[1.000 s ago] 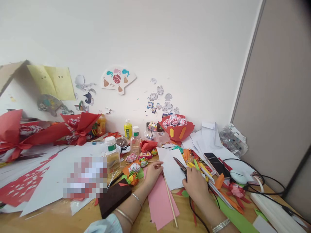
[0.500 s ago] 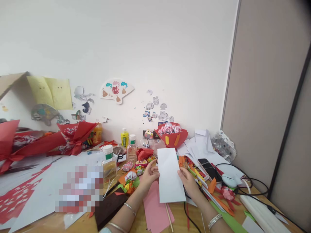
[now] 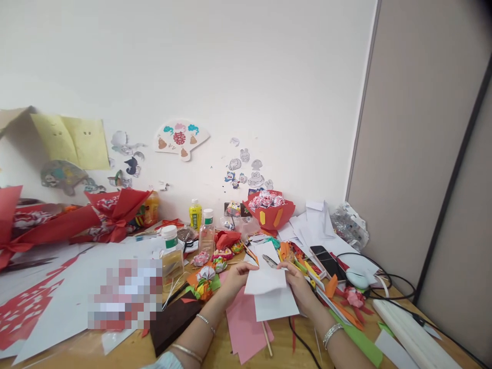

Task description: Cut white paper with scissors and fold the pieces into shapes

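Note:
A sheet of white paper (image 3: 275,305) is bent over across its width, with the upper part hanging down over the lower part toward me. My left hand (image 3: 240,279) pinches the left end of the bend. At the right end, my right hand (image 3: 294,279) grips the same sheet between thumb and fingers. Sheets of pink paper (image 3: 246,328) lie under and left of the white one, with a thin wooden stick (image 3: 267,338) on the table beside them. Just beyond the bend, a small metal tool (image 3: 269,261) rests on other white paper; its kind is hard to make out.
Folded paper flowers (image 3: 205,277) and clear jars (image 3: 171,256) stand left of my hands. A red bouquet (image 3: 269,210) is against the wall. To the right are a phone (image 3: 326,262), a white mouse (image 3: 356,278), black cables and a white power strip (image 3: 411,328).
The white sheet was flat and held up by its sides. Its top has now come down toward me into a bend, and both hands have shifted to the bend's ends.

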A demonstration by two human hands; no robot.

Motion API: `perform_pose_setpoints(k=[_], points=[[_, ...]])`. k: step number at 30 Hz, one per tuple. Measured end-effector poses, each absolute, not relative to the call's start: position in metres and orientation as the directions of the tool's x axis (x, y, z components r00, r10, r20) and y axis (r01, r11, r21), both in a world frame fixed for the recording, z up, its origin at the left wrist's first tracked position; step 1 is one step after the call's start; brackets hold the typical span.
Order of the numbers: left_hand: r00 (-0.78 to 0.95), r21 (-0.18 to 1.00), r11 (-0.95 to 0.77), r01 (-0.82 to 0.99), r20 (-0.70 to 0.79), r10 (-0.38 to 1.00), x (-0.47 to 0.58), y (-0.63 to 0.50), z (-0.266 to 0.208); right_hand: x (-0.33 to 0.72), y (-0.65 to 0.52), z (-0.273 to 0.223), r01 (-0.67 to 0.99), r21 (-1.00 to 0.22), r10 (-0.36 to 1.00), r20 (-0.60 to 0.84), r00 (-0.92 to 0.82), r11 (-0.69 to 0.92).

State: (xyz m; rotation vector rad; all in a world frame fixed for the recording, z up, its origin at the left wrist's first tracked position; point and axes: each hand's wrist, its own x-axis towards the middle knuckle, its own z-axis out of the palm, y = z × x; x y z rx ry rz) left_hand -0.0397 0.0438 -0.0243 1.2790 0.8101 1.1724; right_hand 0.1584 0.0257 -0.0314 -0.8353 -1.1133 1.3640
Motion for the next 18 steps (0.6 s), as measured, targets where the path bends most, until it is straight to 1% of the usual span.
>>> perform_pose_setpoints(k=[2,4,6,7,8,10,12,15,18], points=[[0.305,0.973,-0.039,-0.229,0.110,0.946,-0.042,0.042,-0.023,0.160,0.026,-0.028,-0.293,-0.950,0.980,0.148,-0.132,0.105],[0.395,0.965,0.066,-0.252,0.041,0.918,-0.044,0.040,-0.020,0.162,0.026,-0.025,-0.249,-0.959,0.973,0.174,-0.154,0.132],[0.472,0.956,0.166,-0.240,-0.034,0.881,-0.045,0.037,-0.017,0.161,0.025,-0.024,-0.210,-0.971,0.966,0.159,-0.204,0.115],[0.501,0.959,0.189,-0.210,-0.060,0.863,-0.045,0.034,-0.016,0.160,0.024,-0.024,-0.197,-0.975,0.961,0.147,-0.234,0.101],[0.528,0.969,0.188,-0.159,-0.077,0.846,-0.043,0.031,-0.014,0.159,0.023,-0.024,-0.184,-0.979,0.955,0.139,-0.262,0.092],[0.583,0.993,0.113,-0.021,-0.080,0.808,-0.040,0.024,-0.012,0.154,0.020,-0.025,-0.153,-0.984,0.947,0.135,-0.292,0.094],[0.618,0.996,0.038,0.075,-0.076,0.782,-0.037,0.019,-0.012,0.151,0.018,-0.025,-0.115,-0.989,0.951,0.122,-0.284,0.092],[0.566,0.997,0.002,0.080,-0.047,0.823,-0.035,0.021,-0.017,0.152,0.016,-0.023,-0.085,-0.989,0.968,0.135,-0.212,0.119],[0.409,0.998,-0.016,0.061,-0.010,0.912,-0.036,0.033,-0.026,0.159,0.016,-0.019,-0.068,-0.985,0.969,0.167,-0.181,0.157]])
